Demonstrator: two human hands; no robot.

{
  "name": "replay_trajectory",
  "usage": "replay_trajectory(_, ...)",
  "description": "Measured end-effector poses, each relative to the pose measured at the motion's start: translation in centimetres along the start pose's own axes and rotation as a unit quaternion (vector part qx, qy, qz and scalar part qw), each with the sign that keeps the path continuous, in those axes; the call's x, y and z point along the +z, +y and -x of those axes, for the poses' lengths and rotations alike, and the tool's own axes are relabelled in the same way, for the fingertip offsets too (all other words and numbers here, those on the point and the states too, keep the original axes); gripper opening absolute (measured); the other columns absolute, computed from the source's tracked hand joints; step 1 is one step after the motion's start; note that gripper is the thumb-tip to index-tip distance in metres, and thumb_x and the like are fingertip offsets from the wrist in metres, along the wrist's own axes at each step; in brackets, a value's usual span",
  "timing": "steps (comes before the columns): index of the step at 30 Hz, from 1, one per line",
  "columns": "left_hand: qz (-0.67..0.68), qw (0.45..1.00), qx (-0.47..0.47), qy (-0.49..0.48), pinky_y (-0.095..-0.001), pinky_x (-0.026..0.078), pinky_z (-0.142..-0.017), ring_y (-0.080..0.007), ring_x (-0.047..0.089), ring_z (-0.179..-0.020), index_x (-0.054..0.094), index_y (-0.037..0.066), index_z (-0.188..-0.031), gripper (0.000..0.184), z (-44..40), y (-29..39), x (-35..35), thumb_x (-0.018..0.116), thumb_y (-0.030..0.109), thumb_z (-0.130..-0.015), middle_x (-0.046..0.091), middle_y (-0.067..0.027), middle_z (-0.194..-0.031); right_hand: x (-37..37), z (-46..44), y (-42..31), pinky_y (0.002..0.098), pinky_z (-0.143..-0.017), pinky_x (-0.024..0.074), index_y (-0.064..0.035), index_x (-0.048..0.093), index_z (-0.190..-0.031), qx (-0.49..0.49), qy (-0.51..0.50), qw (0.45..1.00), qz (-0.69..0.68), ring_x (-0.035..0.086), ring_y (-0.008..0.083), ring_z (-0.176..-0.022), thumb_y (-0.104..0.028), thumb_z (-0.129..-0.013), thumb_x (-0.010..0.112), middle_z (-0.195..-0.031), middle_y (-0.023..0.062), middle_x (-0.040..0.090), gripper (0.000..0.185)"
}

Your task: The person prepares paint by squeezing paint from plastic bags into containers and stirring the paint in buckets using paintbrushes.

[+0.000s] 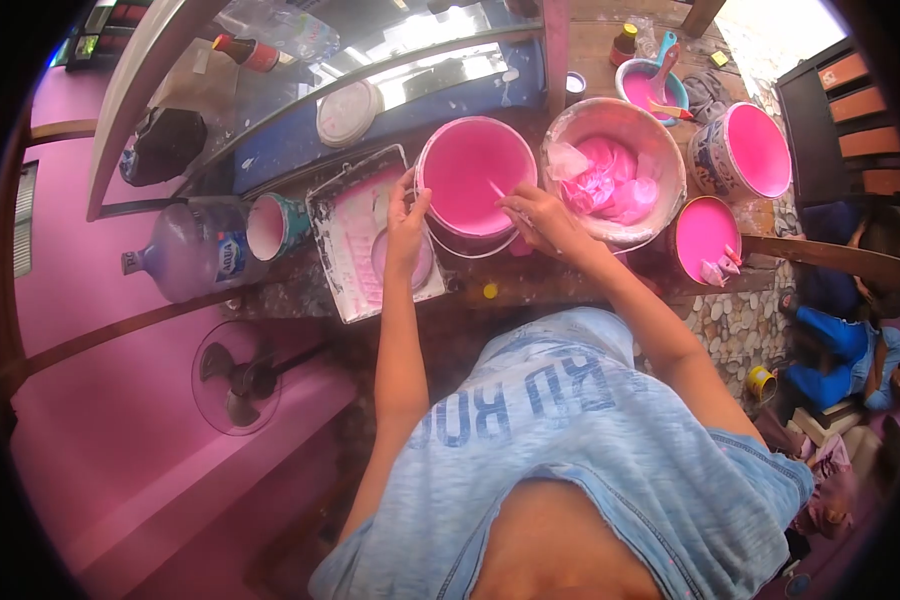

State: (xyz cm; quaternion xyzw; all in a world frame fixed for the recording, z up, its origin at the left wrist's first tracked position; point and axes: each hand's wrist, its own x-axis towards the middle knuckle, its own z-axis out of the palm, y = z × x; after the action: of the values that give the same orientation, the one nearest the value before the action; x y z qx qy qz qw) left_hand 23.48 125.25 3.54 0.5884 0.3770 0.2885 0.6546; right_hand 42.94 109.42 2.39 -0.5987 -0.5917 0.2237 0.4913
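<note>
A bucket of pink paint (475,165) stands in front of me on the wooden bench. My left hand (406,222) is closed on the bucket's left side near the rim. Over the right rim, my right hand (545,220) is closed on a thin pale stick (497,189), its tip pointing over the paint; its exact kind is hard to tell. Just right of that stands a whitish bucket (562,125) holding a crumpled, pink-smeared plastic bag (615,180). Left of my left hand lies a paint-stained roller tray (355,245) with a round lid (402,262) on it.
A patterned bucket (710,160) and a tin of pink paint (708,238) stand at the right. Behind them, brushes (662,75) rest in a bowl (625,80). A water jug (190,250) lies at the left, above a fan (245,380). People (840,350) sit far right.
</note>
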Motion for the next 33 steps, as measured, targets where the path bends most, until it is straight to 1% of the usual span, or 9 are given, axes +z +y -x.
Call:
replay_trajectory(3,0.006,1.0,0.004,-0.005,-0.0273,0.044,-0.092,-0.0116,0.056,-0.102,0.044,0.0,-0.138,0.049,-0.4,0.1,0.0,0.062,0.015,-0.096,0.059,-0.0072,-0.114,0.0,-0.2,-1.5,0.0409,-0.072,0.0514,0.0036,0.066,-0.102,-0.021,-0.046,0.998,-0.032,0.065,0.0344,-0.081,-0.002,-0.088,0.063,-0.092,0.0173,0.061,0.016)
replay_trajectory(7,0.009,1.0,0.003,-0.017,-0.0277,0.044,-0.092,-0.0127,0.055,-0.103,0.044,0.0,-0.137,0.049,-0.6,-0.4,-0.6,0.063,0.017,-0.095,0.059,-0.0077,-0.115,-0.1,-1.7,0.1,0.0431,-0.07,0.0505,0.0044,0.067,-0.099,-0.015,0.045,0.999,0.018,0.064,0.0364,-0.079,-0.003,-0.088,0.062,-0.09,0.0193,0.062,0.014)
replay_trajectory(11,-0.015,0.999,0.004,-0.03,-0.0285,0.044,-0.093,-0.0139,0.055,-0.104,0.044,0.0,-0.137,0.05,-0.7,-0.6,-1.2,0.064,0.018,-0.094,0.056,-0.0087,-0.119,-1.5,-1.0,-0.6,0.0424,-0.069,0.0503,0.005,0.066,-0.096,0.043,-0.087,0.991,0.095,0.064,0.0383,-0.077,-0.007,-0.09,0.058,-0.088,0.0222,0.062,0.016)
replay_trajectory(14,-0.032,0.999,0.004,-0.041,-0.029,0.044,-0.092,-0.0142,0.054,-0.103,0.044,0.0,-0.136,0.051,-1.2,-0.7,-1.7,0.065,0.018,-0.094,0.054,-0.0087,-0.121,-1.1,-0.9,-2.4,0.0408,-0.069,0.0506,0.005,0.066,-0.096,0.078,-0.116,0.99,-0.025,0.065,0.0375,-0.078,-0.007,-0.091,0.057,-0.088,0.0213,0.064,0.016)
replay_trajectory(17,-0.034,0.998,0.005,-0.053,-0.029,0.045,-0.09,-0.0139,0.054,-0.102,0.044,0.001,-0.136,0.051,-1.0,-0.8,-1.8,0.065,0.018,-0.093,0.054,-0.0083,-0.12,0.2,-2.3,-3.3,0.0406,-0.069,0.0507,0.0051,0.067,-0.095,0.084,0.023,0.992,-0.087,0.065,0.0366,-0.078,-0.007,-0.09,0.058,-0.089,0.0203,0.065,0.016)
replay_trajectory(20,-0.039,0.998,0.014,-0.057,-0.0287,0.045,-0.091,-0.0131,0.054,-0.102,0.044,0.001,-0.137,0.051,-0.5,-0.6,-2.0,0.065,0.018,-0.094,0.055,-0.0076,-0.119,0.1,-2.5,-1.2,0.0405,-0.069,0.051,0.0052,0.067,-0.095,0.099,0.076,0.992,0.011,0.065,0.0356,-0.078,-0.007,-0.091,0.057,-0.09,0.0196,0.066,0.017)
replay_trajectory(24,-0.029,0.998,0.011,-0.061,-0.0288,0.043,-0.095,-0.0127,0.055,-0.104,0.043,0.0,-0.138,0.051,-0.4,-0.9,-2.0,0.064,0.018,-0.095,0.056,-0.0072,-0.12,-1.2,-1.5,-2.7,0.0391,-0.068,0.0512,0.0057,0.067,-0.096,0.116,-0.077,0.99,0.011,0.066,0.0341,-0.078,-0.008,-0.092,0.057,-0.091,0.02,0.067,0.017)
replay_trajectory(30,-0.039,0.998,0.021,-0.052,-0.0288,0.044,-0.093,-0.0134,0.054,-0.104,0.044,0.001,-0.137,0.05,0.0,-1.0,-2.1,0.064,0.017,-0.094,0.054,-0.0075,-0.122,-1.2,0.2,-2.4,0.0368,-0.067,0.0504,0.0066,0.066,-0.096,0.221,-0.03,0.968,-0.111,0.065,0.0303,-0.078,-0.008,-0.092,0.058,-0.086,0.0191,0.065,0.017)
replay_trajectory(33,-0.027,0.998,0.01,-0.058,-0.0291,0.042,-0.096,-0.0141,0.055,-0.106,0.044,0.0,-0.137,0.05,0.3,-0.3,-1.6,0.064,0.018,-0.095,0.057,-0.0079,-0.121,-2.1,0.6,-1.3,0.0376,-0.066,0.0495,0.0058,0.066,-0.096,0.099,0.062,0.993,0.017,0.064,0.0316,-0.076,-0.007,-0.092,0.059,-0.083,0.0185,0.062,0.015)
